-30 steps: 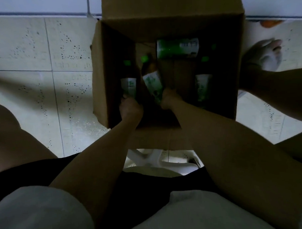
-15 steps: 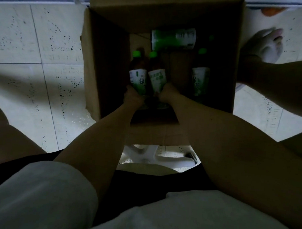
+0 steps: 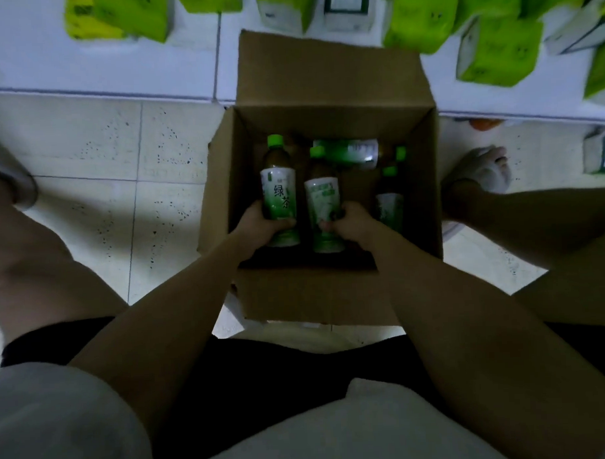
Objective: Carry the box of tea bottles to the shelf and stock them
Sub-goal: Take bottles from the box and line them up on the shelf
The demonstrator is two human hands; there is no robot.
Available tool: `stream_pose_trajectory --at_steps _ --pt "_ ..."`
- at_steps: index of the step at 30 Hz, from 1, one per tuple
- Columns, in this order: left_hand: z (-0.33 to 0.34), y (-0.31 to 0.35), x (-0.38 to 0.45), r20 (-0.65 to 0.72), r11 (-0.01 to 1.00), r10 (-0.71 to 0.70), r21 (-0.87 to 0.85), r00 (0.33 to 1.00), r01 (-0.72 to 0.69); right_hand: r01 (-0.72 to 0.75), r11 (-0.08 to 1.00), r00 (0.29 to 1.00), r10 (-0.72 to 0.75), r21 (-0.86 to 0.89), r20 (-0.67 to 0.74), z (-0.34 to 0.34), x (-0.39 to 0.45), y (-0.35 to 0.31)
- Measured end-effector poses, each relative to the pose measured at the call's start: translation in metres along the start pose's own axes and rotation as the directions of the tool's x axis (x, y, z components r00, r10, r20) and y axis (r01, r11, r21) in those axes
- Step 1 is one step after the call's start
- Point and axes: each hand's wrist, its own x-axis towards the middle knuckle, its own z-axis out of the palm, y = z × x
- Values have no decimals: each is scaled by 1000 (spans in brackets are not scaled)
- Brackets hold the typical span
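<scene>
While the open cardboard box [image 3: 334, 293] sits on the tiled floor [image 3: 96, 161] just in front of a white shelf [image 3: 83, 68] stacked with green packages [image 3: 500, 50], both hands reach inside it. The left hand [image 3: 260, 227] has its fingers wrapped around the lower part of a green-capped tea bottle [image 3: 278, 192], and the right hand [image 3: 354, 222] is closed likewise around a second bottle [image 3: 322, 201] just beside it. Another upright bottle [image 3: 389, 198] stands at the box's right wall, and one more lies on its side [image 3: 350, 152] at the back.

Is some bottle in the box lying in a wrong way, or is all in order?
One bottle lies on its side at the back of the cardboard box, while the others stand upright. No spill or damage shows.
</scene>
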Motion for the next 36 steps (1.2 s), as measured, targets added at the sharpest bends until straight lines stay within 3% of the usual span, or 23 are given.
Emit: stream_pose_trajectory --at_steps 6,13,20,28,32,36 --pt "-32 39 -43 -26 976 218 14 976 -218 255 964 958 -241 77 -153 -5 -47 -54" --pt "-76 127 -105 -136 846 523 -37 842 -531 581 808 800 -543 99 -256 -22 -125 -132" --pt "-123 223 -178 -263 611 775 84 574 -787 822 566 549 -761 59 -345 -60 -223 -215" --pt "-146 327 -261 -330 285 917 151 224 -947 948 302 240 -885 -102 -399 -106 -325 -296" --pt "-156 376 -282 -331 217 932 183 148 -959 945 279 192 -895 -169 -403 -133 -350 -329" --pt "-158 412 -282 -333 239 929 207 162 -949 914 305 177 -893 -267 -414 -156 -355 -357"
